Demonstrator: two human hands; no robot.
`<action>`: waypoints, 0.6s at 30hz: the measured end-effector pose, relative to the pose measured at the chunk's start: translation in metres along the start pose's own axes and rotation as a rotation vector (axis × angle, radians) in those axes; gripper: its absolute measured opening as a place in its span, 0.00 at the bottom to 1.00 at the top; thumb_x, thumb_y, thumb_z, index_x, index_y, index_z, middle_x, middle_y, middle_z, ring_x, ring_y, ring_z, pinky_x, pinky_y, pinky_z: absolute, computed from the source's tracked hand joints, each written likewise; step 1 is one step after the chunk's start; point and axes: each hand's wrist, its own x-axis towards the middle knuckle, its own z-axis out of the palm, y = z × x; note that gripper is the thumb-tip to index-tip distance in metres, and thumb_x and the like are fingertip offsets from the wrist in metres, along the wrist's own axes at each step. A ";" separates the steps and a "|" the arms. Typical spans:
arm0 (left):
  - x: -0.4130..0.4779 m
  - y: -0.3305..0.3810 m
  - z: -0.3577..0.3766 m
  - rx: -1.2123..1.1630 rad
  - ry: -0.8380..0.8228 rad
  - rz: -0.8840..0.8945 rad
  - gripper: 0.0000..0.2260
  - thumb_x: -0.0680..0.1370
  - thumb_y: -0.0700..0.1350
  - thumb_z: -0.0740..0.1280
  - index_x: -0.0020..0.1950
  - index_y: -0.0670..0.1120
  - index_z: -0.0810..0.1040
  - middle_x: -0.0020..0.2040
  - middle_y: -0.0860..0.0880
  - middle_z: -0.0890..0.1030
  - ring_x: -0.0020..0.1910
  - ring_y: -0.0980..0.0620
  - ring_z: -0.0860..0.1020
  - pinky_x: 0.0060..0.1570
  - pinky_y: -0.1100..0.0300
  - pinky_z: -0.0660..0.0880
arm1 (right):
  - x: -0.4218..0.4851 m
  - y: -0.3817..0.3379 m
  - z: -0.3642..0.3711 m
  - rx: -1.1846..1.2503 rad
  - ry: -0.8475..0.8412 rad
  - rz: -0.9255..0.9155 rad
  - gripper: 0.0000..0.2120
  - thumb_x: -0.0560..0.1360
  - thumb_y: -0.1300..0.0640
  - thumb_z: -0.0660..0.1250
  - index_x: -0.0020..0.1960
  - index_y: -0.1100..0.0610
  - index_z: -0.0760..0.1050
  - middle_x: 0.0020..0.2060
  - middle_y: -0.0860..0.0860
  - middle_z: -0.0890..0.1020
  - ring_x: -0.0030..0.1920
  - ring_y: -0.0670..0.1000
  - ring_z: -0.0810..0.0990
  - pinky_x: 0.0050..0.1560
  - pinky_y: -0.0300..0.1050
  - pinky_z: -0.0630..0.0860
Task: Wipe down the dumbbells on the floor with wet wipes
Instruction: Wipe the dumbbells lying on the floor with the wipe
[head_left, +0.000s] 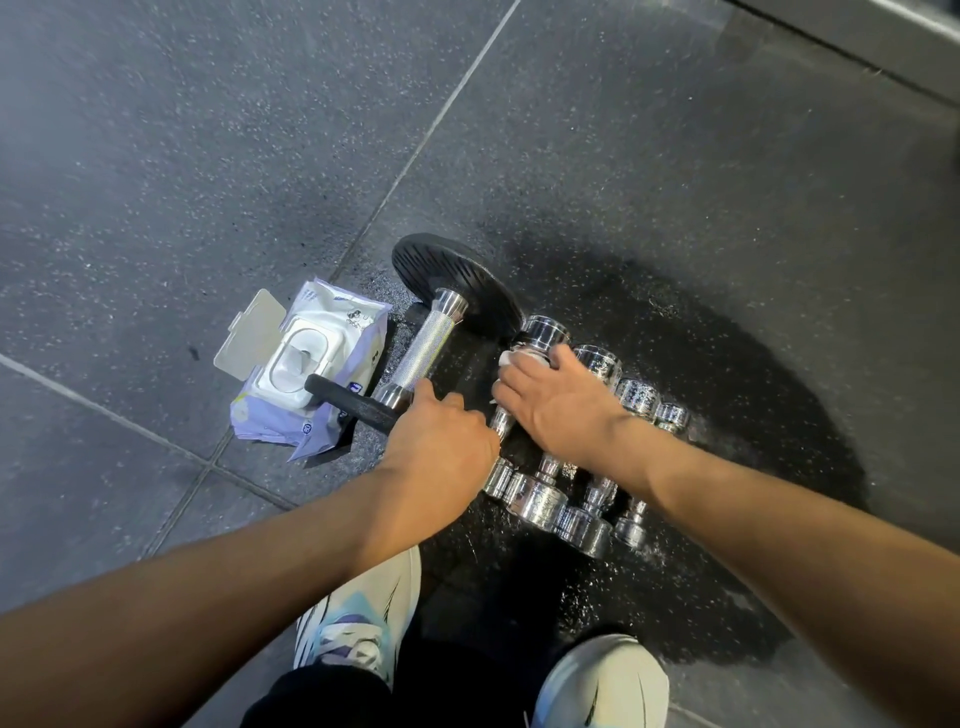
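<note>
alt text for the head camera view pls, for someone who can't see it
Seen from above, a person's right hand presses a white wet wipe onto the first of a row of chrome dumbbells on a dark gym floor. Their left hand rests on a larger black-plated dumbbell beside an open wipes pack.

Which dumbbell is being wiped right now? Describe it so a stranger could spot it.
Find the big black-plate dumbbell beside the wet wipe pack. Immediately right of it starts a row of small chrome dumbbells. The one meant is the first in that row, the only one under the right hand and its white wipe.
</note>
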 end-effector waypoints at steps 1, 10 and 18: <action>0.000 0.001 0.000 0.000 0.002 0.000 0.16 0.81 0.53 0.67 0.65 0.48 0.76 0.61 0.49 0.79 0.63 0.45 0.74 0.66 0.43 0.63 | 0.001 -0.006 0.000 0.052 -0.010 -0.044 0.27 0.83 0.56 0.59 0.80 0.56 0.59 0.77 0.55 0.64 0.78 0.57 0.58 0.71 0.58 0.63; 0.000 -0.001 0.000 0.012 -0.017 0.016 0.17 0.81 0.54 0.67 0.67 0.48 0.75 0.63 0.48 0.78 0.65 0.44 0.73 0.66 0.42 0.64 | 0.021 -0.002 -0.014 0.035 -0.127 0.003 0.28 0.83 0.57 0.62 0.81 0.54 0.57 0.76 0.53 0.66 0.76 0.54 0.62 0.71 0.55 0.66; -0.002 -0.001 0.001 0.002 0.036 0.021 0.13 0.81 0.53 0.66 0.63 0.47 0.76 0.59 0.49 0.80 0.61 0.45 0.74 0.65 0.44 0.66 | 0.023 -0.005 -0.018 0.117 -0.187 -0.138 0.28 0.84 0.60 0.61 0.81 0.53 0.58 0.81 0.50 0.60 0.80 0.54 0.58 0.78 0.54 0.61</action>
